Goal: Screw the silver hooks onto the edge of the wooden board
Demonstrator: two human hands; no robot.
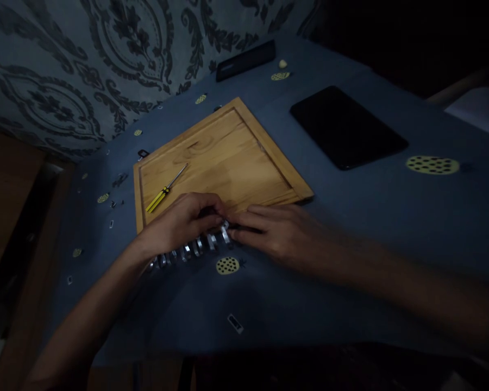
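My left hand is closed, its thumb and fingers pinched at the right end of a row of curved, shiny metal bands. My right hand meets it there, thumb and fingers pinched together beside the last metal band. Dim light and the fingers hide how each hand grips it. The row runs along the near edge of a wooden board, partly behind my left wrist. On the board, just beyond my left hand, lies a yellow and black screwdriver with a thin metal shaft.
Beyond the board's right side lies a black tablet-like slab. A long dark case rests near the patterned wall. Small dark bits lie left of the board on the blue, pineapple-print tablecloth.
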